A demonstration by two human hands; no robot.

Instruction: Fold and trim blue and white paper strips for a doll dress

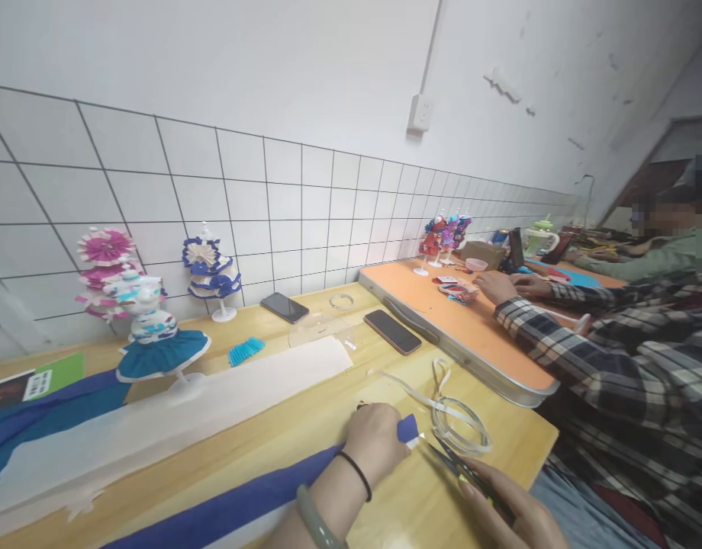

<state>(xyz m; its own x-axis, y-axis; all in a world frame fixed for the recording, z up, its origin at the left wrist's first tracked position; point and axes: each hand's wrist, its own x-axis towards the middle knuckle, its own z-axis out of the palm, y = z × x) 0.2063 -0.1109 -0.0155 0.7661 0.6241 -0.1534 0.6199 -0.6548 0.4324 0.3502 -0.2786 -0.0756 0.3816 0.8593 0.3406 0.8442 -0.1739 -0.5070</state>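
My left hand (379,436) is closed on a dark blue strip (259,492) of thin, paper-like material. The strip runs from the lower left under my wrist, and its blue end sticks out beyond my fingers. In my right hand (508,507) are dark-handled scissors (464,474). Their blades are slightly apart and point at that end, close to a small white bit beside it. Just beyond the blades lies a loose coil of narrow white ribbon (459,425).
A long white sheet (214,404) crosses the wooden table. Behind it stand small dress forms (156,324), a folded turquoise piece (246,351), a clear disc (305,332) and two phones (393,332). At right, a person in plaid sleeves (534,324) works at an orange table (442,305).
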